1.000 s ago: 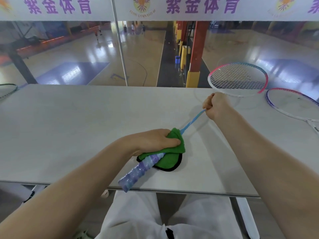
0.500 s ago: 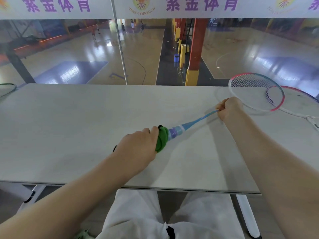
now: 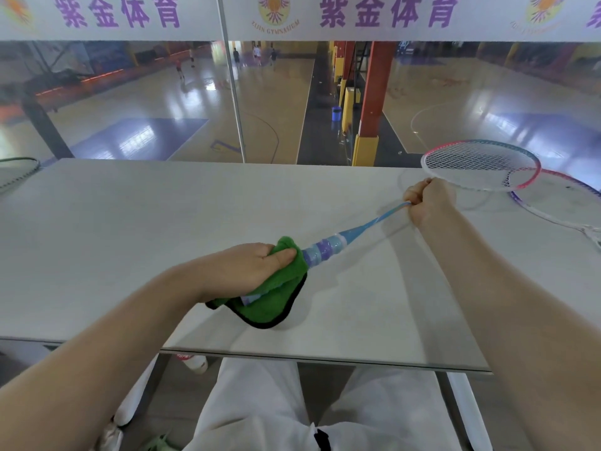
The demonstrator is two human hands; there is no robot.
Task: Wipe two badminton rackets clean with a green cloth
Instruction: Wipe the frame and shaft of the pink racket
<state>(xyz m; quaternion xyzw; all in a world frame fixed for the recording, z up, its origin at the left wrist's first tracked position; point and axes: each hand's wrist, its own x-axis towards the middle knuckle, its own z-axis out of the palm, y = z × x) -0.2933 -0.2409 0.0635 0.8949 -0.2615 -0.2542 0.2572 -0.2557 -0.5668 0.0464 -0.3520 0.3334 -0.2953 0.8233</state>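
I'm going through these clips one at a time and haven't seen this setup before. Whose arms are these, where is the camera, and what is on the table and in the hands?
There is no machine here: a person wears a wide-angle camera on the head, looking down at their own arms. The left hand grips a green cloth wrapped around the handle of a blue racket. The right hand is closed on that racket's thin shaft, just below its strung head. A second racket lies on the grey table to the right, its frame partly under the first one's head. Behind the table, glass overlooks a sports hall.
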